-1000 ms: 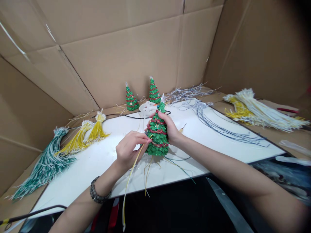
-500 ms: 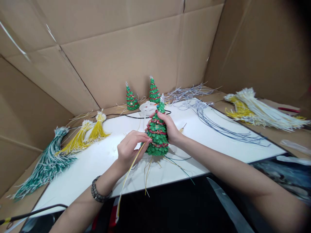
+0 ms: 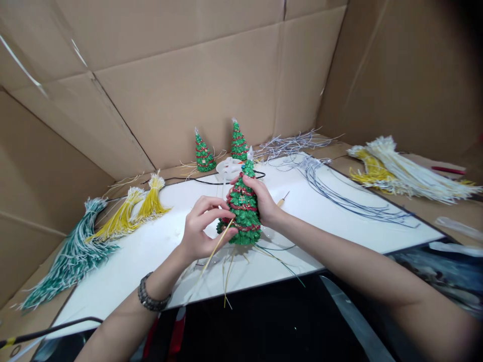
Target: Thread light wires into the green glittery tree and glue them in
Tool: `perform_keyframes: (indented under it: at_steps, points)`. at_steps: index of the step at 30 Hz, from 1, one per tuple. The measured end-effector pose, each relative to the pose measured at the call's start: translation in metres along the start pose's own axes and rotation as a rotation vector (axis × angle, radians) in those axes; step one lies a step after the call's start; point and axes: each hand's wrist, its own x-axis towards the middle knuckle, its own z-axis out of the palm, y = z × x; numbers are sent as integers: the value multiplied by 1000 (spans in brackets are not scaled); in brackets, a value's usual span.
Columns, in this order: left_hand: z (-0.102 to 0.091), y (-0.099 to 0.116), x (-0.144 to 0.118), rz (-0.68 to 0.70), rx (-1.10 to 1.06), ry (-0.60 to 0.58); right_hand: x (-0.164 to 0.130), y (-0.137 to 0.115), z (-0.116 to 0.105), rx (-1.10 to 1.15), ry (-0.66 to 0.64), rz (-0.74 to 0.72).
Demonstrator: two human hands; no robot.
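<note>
A small green Christmas tree (image 3: 245, 211) with red garlands stands tilted slightly in my right hand (image 3: 265, 198), whose fingers wrap round its upper right side. From the tree's left front a thin yellow wire (image 3: 217, 246) sticks out toward me, its far end blurred. My left hand (image 3: 202, 226) is at the tree's left side. Its thumb and fingers are spread apart around the wire, and the fingertips are close to the branches. Several loose wires (image 3: 227, 274) hang out below the tree's base, yellow and green.
Two similar trees (image 3: 205, 153) stand at the back beside a white spool (image 3: 228, 169). Green wire bundles (image 3: 71, 256) and yellow ones (image 3: 123, 216) lie left. Blue-grey wires (image 3: 339, 193), white bundles (image 3: 418, 171) and a wooden-handled awl (image 3: 281, 202) lie right, on or around the white board (image 3: 143, 256).
My left thumb and fingers have parted from their pinch on the yellow wire. Less of the wire now shows hanging toward me. My right hand keeps its hold on the tree.
</note>
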Motion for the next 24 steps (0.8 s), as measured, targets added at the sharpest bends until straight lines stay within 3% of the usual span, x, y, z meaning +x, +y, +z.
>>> perform_keyframes:
  at_steps: [3,8,14,17,19,24]
  points:
    - [2,1,-2,58,17,41,3,1,-2,39,32,28]
    - [6,2,-7,111,33,257,4,1,-3,103,26,67]
    - [4,4,-5,20,-33,156,-1,2,2,53,-4,51]
    - [4,2,-2,-95,-24,118,-3,4,4,44,5,56]
    - [6,0,-2,-214,-55,154,-1,4,4,78,45,59]
    - [15,-1,-7,-527,-259,415,10,6,-5,311,244,81]
